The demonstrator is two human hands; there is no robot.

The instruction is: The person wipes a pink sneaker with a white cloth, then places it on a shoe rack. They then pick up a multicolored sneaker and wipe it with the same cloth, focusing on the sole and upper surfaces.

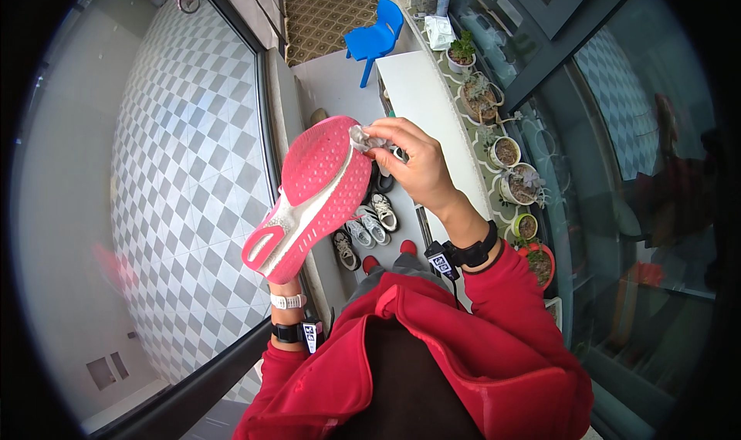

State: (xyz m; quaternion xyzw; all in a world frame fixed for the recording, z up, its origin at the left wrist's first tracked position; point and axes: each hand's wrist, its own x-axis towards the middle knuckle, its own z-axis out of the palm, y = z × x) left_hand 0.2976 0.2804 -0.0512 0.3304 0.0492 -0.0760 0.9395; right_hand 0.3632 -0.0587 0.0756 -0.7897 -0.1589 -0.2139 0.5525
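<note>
A pink running shoe (315,191) is held up with its sole towards me. White midsole foam shows in a band along the sole's middle. My left hand (285,288) supports the shoe from behind near the heel; its fingers are hidden and only the wrist shows. Pinched between the thumb and fingers of my right hand (414,156) is a crumpled white wipe or tissue (365,140). It touches the edge of the sole at the forefoot.
Several shoes (370,223) stand on the floor below, by my feet. To the right runs a white cabinet (431,92), beside a ledge with potted plants (506,152) and a white wipes packet (439,32). A blue chair (373,35) stands ahead; window glass (191,150) borders the left.
</note>
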